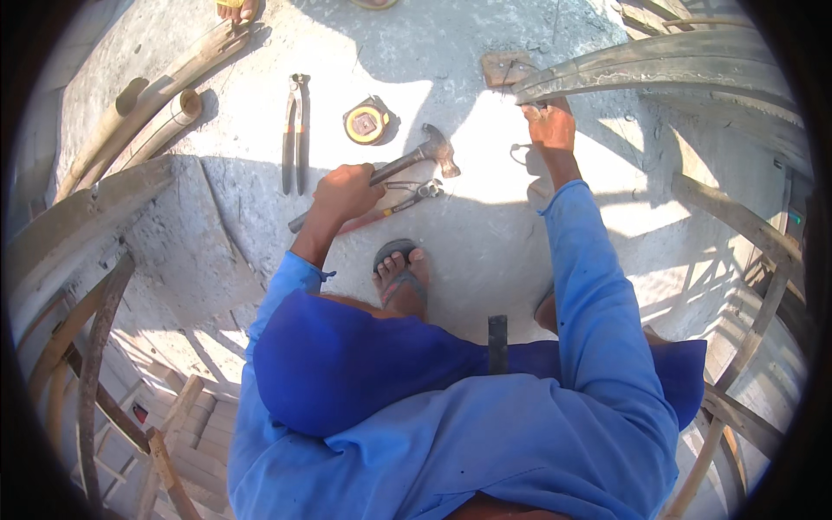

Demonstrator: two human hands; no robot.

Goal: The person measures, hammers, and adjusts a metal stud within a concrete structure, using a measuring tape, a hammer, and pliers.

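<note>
My left hand (345,191) is closed around the handle of a claw hammer (414,161), whose metal head points right, just above the concrete floor. Beneath it lie pincers with red-and-black handles (392,208), partly covered by hammer and hand. My right hand (552,126) is closed at the near end of a long, curved wooden plank (659,68); its fingertips are partly hidden there. Beyond my left hand, a round yellow-and-black tape measure (367,124) rests on the floor. To its left are end-cutting pliers (295,130) with dark handles.
A small wooden block (506,68) lies by the plank's end. Several wooden poles (156,104) lie at the far left, with another person's toes (236,10) at their top. Curved timbers (94,355) and a wooden frame (754,338) flank me. My sandaled foot (402,276) is below the hammer.
</note>
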